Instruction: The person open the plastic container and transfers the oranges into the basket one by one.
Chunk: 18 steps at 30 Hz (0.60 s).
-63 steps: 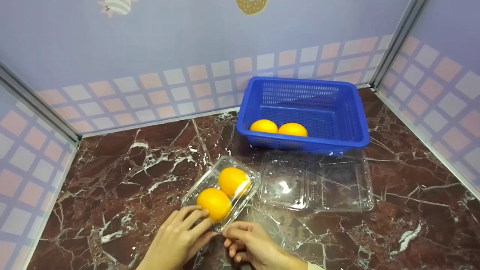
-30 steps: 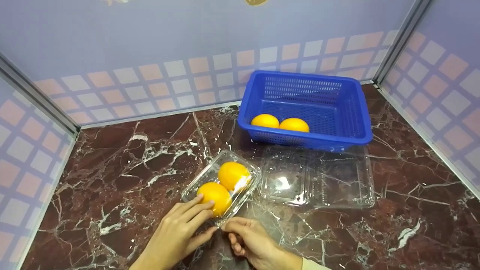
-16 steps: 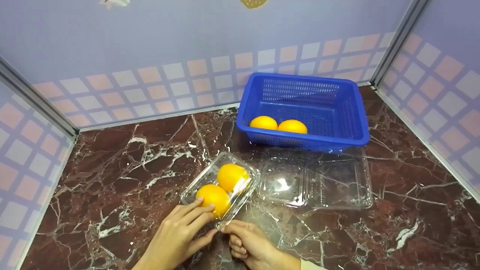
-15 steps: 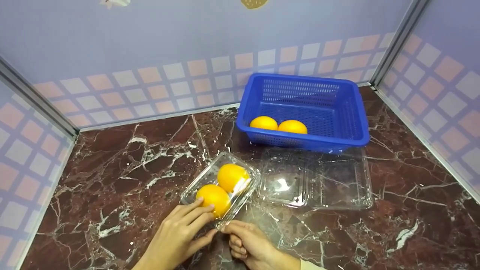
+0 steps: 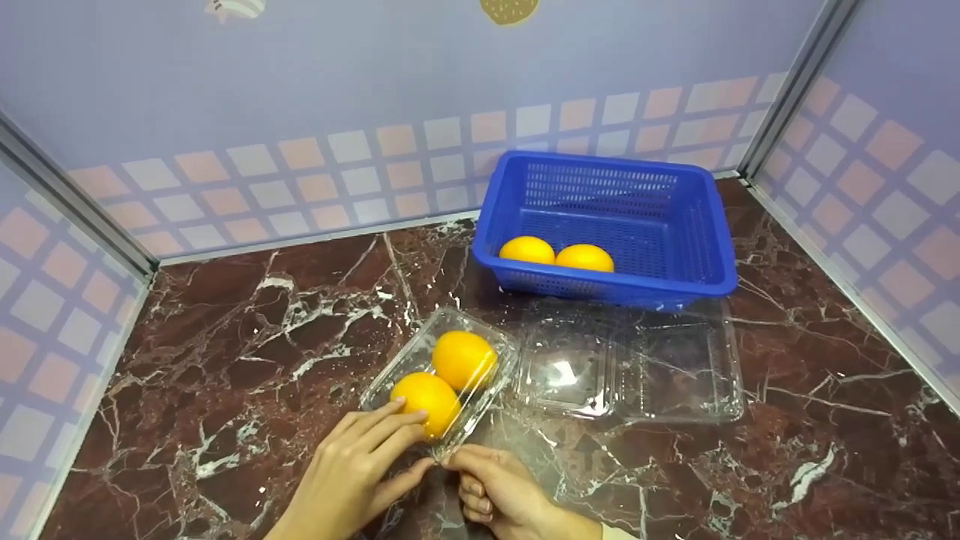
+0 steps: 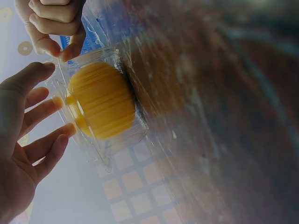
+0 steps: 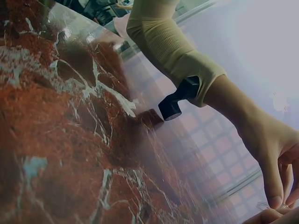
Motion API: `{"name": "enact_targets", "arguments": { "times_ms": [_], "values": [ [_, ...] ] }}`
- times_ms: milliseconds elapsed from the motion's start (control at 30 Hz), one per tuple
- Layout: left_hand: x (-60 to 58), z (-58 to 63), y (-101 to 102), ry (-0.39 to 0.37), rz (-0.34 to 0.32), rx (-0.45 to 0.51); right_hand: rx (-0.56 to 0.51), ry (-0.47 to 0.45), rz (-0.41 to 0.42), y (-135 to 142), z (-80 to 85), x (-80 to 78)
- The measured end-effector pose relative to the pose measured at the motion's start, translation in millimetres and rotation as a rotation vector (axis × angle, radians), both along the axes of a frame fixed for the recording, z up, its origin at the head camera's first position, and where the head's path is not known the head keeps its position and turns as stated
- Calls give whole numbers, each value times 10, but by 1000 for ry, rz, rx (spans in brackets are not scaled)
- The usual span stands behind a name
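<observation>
A clear plastic clamshell box lies slanted on the dark red marbled table, with two oranges inside under its lid. My left hand lies at the near left end, its fingers spread and touching the lid over the nearer orange. The left thumb reaches the near corner. At that same corner, my right hand pinches the rim between thumb and forefinger, its other fingers curled in. In the left wrist view, the right fingertips grip the rim edge just above the left thumb, and an orange shows through the side.
A blue plastic basket with two oranges stands at the back right. In front of it an opened clear clamshell box lies flat, close to the right of the filled one. Patterned wall panels enclose the table.
The left fingers have slid slightly further onto the lid over the nearer orange, and the right hand's lower fingers have curled in more. The right pinch stays at the corner.
</observation>
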State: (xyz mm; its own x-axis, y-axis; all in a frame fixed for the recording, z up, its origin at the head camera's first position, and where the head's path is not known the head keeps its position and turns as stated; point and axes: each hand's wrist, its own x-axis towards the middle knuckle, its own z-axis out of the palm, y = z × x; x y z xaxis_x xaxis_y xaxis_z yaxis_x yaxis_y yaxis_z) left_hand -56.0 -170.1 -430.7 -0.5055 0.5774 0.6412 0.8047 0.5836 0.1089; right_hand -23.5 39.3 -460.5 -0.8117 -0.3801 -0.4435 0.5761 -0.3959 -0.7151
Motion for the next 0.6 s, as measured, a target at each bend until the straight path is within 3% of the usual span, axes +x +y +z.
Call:
{"name": "enact_targets", "arguments": {
  "times_ms": [200,433,600],
  "values": [
    [10,34,-24,-2,57,55,0,21,15,6,-2,-9],
    [-37,176,-104,38,91,137,22,51,26,2,-7,-3],
    [-39,270,-167,-28,205,189,33,49,26,20,2,-13]
  ]
}}
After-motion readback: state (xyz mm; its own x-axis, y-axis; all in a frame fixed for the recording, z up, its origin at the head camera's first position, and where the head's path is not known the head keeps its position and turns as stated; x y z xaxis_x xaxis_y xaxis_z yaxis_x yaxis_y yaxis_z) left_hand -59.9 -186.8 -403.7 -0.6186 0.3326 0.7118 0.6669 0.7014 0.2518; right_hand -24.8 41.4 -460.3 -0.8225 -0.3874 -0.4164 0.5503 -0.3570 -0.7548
